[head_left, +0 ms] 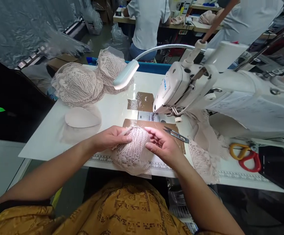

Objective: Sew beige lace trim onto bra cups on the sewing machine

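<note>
Shows, in the head view, a beige lace bra cup [133, 151] at lower center of the frame, over the front edge of the white sewing table [46, 140], pinched at its upper left between thumb and fingers of the left hand [111, 137], with the right hand [165, 143] at its right edge, thumb and forefinger spread apart. Includes also stacked lace cups [79, 83] at upper left, a Juki sewing machine [172, 86] at upper right, thread snips [177, 134] right of center, and red-and-yellow-handled scissors [257, 162] at far right.
</note>
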### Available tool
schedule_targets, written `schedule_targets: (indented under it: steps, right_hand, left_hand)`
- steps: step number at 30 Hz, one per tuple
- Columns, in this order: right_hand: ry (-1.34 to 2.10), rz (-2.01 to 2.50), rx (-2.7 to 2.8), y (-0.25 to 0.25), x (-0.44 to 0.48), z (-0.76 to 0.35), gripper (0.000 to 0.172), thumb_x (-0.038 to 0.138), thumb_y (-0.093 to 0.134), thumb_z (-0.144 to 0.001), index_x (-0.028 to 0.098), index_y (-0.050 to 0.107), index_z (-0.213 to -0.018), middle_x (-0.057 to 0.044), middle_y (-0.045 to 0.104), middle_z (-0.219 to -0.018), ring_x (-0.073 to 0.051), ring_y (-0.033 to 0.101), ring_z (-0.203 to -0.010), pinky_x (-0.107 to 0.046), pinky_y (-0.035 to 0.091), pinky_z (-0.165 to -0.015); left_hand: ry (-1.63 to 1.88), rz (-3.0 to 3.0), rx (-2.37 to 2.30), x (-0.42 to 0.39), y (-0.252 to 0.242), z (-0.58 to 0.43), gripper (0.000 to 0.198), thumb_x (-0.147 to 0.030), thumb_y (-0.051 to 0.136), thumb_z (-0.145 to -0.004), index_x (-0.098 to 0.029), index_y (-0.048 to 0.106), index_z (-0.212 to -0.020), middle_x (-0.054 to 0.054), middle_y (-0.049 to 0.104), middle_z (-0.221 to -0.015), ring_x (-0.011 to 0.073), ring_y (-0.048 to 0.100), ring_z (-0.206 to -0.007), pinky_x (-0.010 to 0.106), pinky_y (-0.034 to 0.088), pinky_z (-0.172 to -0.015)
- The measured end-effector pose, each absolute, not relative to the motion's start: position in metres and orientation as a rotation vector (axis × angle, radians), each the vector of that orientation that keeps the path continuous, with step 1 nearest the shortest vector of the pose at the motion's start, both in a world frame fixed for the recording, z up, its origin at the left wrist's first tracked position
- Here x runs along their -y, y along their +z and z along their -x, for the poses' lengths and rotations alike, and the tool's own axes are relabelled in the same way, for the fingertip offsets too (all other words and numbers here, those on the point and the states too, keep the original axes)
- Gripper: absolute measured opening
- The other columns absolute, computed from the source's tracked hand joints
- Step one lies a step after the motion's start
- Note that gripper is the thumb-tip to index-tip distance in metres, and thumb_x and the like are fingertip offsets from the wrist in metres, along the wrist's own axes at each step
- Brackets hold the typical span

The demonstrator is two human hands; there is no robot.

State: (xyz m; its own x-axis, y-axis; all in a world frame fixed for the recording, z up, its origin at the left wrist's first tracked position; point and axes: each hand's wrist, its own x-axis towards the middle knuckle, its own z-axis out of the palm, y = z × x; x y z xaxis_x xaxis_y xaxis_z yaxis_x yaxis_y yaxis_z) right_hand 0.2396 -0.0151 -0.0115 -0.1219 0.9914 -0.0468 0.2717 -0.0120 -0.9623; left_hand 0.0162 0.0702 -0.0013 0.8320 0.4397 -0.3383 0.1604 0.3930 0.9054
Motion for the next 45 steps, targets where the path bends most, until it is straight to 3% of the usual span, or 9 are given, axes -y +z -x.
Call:
schedule_targets:
  steps: [7,14,19,23,25,28,32,39,45]
  right_hand:
    - [0.75,1.364,1.797,0.008,0.013,-0.223,0.01,0.026,0.061,-0.085,0.02,0.063,-0.078,0.001,0.065,-0.069,-0.013,0.058,-0.062,-0.024,0.045,-0.056]
    - [-0.099,1.07,2.155,0.008,0.034,-0.224,0.016,0.014,0.052,-0.09,0.025,0.062,-0.086,-0.002,0.072,-0.098,-0.017,0.064,-0.095,-0.03,0.05,-0.081]
    - [0.16,1.276,2.335,-0.036,0.039,-0.224,0.016,0.015,0.05,-0.086,0.016,0.062,-0.095,-0.014,0.065,-0.124,-0.028,0.056,-0.116,-0.045,0.046,-0.1]
    - [0.213,1.302,2.351,-0.047,0.044,-0.225,0.036,0.02,0.052,-0.086,0.013,0.058,-0.12,-0.014,0.061,-0.13,-0.031,0.05,-0.124,-0.049,0.041,-0.107]
    - [0.213,1.309,2.358,-0.045,0.045,-0.225,0.037,0.025,0.051,-0.089,0.012,0.057,-0.123,-0.015,0.06,-0.13,-0.031,0.05,-0.123,-0.049,0.041,-0.106]
    - [0.255,1.322,2.362,-0.043,0.045,-0.225,0.031,0.031,0.05,-0.093,0.014,0.06,-0.116,-0.014,0.059,-0.131,-0.03,0.049,-0.125,-0.047,0.04,-0.107]
    - [0.314,1.321,2.343,-0.042,0.046,-0.226,0.024,0.034,0.049,-0.094,0.016,0.063,-0.102,-0.013,0.06,-0.13,-0.029,0.05,-0.123,-0.045,0.041,-0.104]
    - [0.411,1.261,2.311,-0.034,0.044,-0.24,0.025,0.034,0.054,-0.093,0.017,0.061,-0.11,-0.011,0.064,-0.124,-0.027,0.054,-0.121,-0.045,0.043,-0.104]
    - [0.3,1.426,2.156,-0.018,0.027,-0.267,0.026,0.027,0.049,-0.096,0.016,0.061,-0.116,-0.011,0.067,-0.119,-0.023,0.061,-0.112,-0.039,0.049,-0.096]
  left_hand:
    - [0.186,-1.745,-0.495,-0.06,0.012,-0.016,0.021,-0.032,0.062,-0.087,-0.014,0.063,-0.098,0.005,0.067,-0.085,0.0181,0.064,-0.078,0.028,0.052,-0.068]
    - [0.845,-2.749,-0.503,-0.05,0.02,-0.013,0.023,-0.006,0.047,-0.087,-0.018,0.059,-0.103,0.01,0.066,-0.112,0.0219,0.059,-0.109,0.038,0.049,-0.095]
    - [0.286,-2.659,-0.536,-0.056,-0.004,-0.01,0.032,-0.046,0.063,-0.086,-0.016,0.06,-0.097,0.016,0.053,-0.135,0.0316,0.043,-0.131,0.049,0.039,-0.111]
    - [0.169,-2.542,-0.712,-0.06,-0.012,-0.012,0.034,-0.041,0.041,-0.098,-0.016,0.063,-0.09,0.013,0.052,-0.138,0.0262,0.047,-0.13,0.043,0.042,-0.108]
    - [0.176,-2.59,-0.849,-0.059,-0.019,-0.016,0.035,-0.042,0.046,-0.096,-0.013,0.062,-0.108,0.017,0.045,-0.146,0.0298,0.039,-0.137,0.048,0.036,-0.113]
    - [0.066,-2.652,-0.943,-0.056,-0.03,-0.02,0.071,-0.054,0.051,-0.091,-0.009,0.036,-0.145,0.019,0.022,-0.159,0.0354,0.016,-0.148,0.057,0.019,-0.119]
    - [-0.133,-2.638,-0.948,-0.06,-0.032,-0.025,0.104,-0.072,0.055,-0.079,-0.008,0.02,-0.153,0.019,0.004,-0.161,0.0398,0.0,-0.149,0.061,0.01,-0.118]
    - [-0.023,-2.679,-0.824,-0.072,-0.027,-0.026,0.11,-0.077,0.061,-0.072,-0.009,0.026,-0.152,0.021,0.02,-0.159,0.0402,0.016,-0.147,0.062,0.019,-0.117]
    - [0.516,-2.709,-0.63,-0.088,-0.005,-0.043,0.049,-0.044,0.047,-0.096,-0.009,0.053,-0.13,0.018,0.055,-0.135,0.03,0.047,-0.13,0.05,0.039,-0.11]
